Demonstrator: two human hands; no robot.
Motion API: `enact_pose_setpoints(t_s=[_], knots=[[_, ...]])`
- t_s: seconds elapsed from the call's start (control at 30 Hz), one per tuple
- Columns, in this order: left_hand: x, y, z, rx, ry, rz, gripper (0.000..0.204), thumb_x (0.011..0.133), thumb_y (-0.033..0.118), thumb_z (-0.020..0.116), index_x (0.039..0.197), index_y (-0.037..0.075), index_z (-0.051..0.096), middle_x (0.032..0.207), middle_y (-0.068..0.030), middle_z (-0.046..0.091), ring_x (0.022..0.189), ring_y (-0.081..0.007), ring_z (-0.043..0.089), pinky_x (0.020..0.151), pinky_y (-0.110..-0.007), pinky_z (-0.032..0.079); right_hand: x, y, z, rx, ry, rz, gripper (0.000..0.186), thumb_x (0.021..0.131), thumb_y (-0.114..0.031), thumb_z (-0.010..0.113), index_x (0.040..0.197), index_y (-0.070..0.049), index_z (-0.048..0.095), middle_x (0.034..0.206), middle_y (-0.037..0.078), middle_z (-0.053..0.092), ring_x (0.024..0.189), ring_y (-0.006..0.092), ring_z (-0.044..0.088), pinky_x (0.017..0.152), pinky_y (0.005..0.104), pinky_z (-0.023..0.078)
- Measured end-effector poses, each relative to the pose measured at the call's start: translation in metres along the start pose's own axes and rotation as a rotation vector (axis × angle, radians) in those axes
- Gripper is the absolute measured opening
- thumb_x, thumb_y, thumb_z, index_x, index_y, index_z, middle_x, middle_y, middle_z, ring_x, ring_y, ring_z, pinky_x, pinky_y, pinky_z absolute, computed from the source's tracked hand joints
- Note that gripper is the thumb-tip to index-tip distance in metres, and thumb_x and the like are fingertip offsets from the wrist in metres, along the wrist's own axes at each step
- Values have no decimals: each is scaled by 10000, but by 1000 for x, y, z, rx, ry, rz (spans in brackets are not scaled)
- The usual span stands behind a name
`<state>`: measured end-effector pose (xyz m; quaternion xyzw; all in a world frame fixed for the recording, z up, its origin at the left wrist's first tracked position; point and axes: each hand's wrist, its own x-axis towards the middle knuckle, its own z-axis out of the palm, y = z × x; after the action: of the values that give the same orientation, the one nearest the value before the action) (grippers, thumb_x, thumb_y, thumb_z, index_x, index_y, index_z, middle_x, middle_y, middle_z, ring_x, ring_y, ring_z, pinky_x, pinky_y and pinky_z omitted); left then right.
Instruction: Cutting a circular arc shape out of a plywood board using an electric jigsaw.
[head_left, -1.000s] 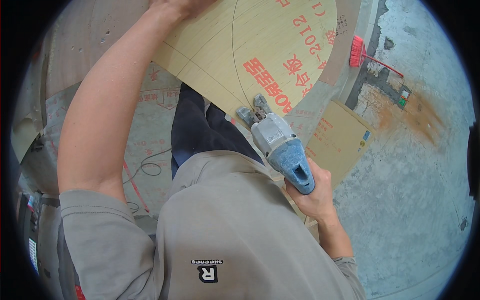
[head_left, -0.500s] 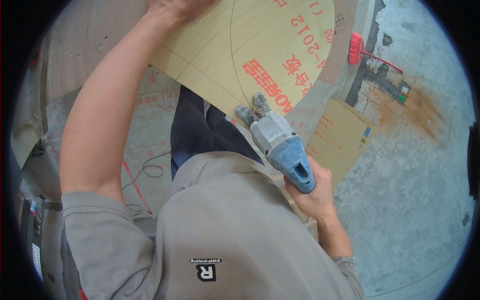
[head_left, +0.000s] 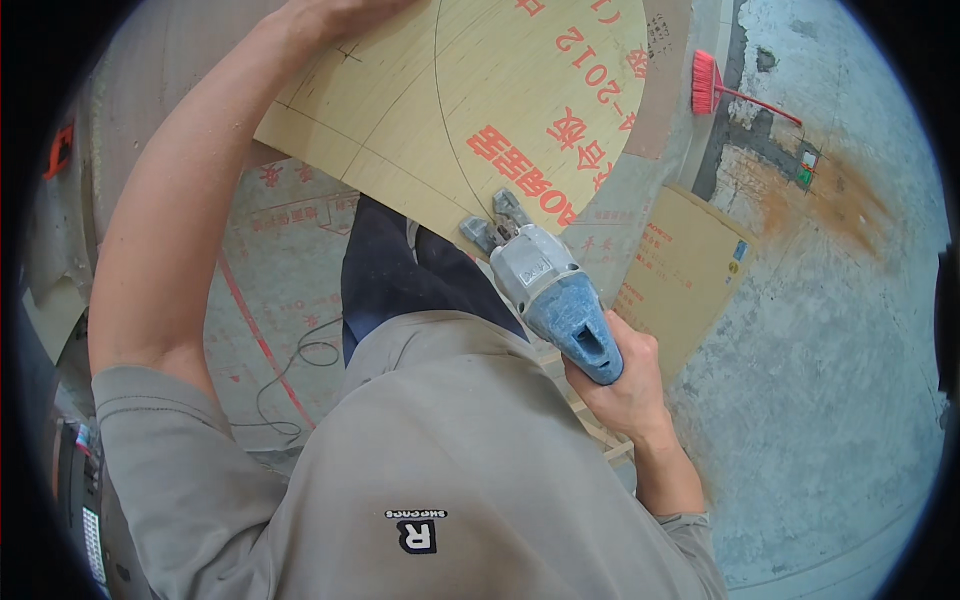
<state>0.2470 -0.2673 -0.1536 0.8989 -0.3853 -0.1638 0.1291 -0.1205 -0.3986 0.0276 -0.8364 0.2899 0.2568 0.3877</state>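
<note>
A yellowish plywood board (head_left: 400, 120) with red print, dark pencil lines and a curved right edge lies in front of me. My right hand (head_left: 625, 385) grips a jigsaw (head_left: 560, 295) with a blue body and grey metal head. Its forked shoe (head_left: 495, 222) rests at the board's near edge, where a long curved line meets that edge. The blade cannot be made out. My left hand (head_left: 345, 12) is at the board's far left part by the top of the picture, its fingers cut off from view.
A red broom (head_left: 708, 85) lies on the concrete floor at the far right. Another board (head_left: 680, 275) leans or lies beyond the jigsaw on the right. A thin cable (head_left: 315, 352) loops over the printed floor covering (head_left: 270, 300) to the left of my legs.
The board has shifted left and turned slightly, together with my left arm. The jigsaw has moved a little left with it, still at the near edge in my right hand.
</note>
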Motion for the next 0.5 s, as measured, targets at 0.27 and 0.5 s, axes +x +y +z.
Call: enact_pose_setpoints(t_s=[0.27,0.5], knots=[[-25,-1,15,35,-5,-57,791,997,437,521,1636,57,249,1731,-175,165,1615,-301,118,1295,-577,37,0,19,-10,-76,-59,22,213,753,-35,761,912,-23,619,804,165,658,729,351,656,693,391,526],[-29,2,14,63,3,-105,783,991,434,556,1618,45,293,1726,-158,201,1612,-305,136,1278,-620,60,5,22,-14,-115,-101,11,240,731,-66,771,901,-37,604,825,191,657,761,426,655,683,436,527]])
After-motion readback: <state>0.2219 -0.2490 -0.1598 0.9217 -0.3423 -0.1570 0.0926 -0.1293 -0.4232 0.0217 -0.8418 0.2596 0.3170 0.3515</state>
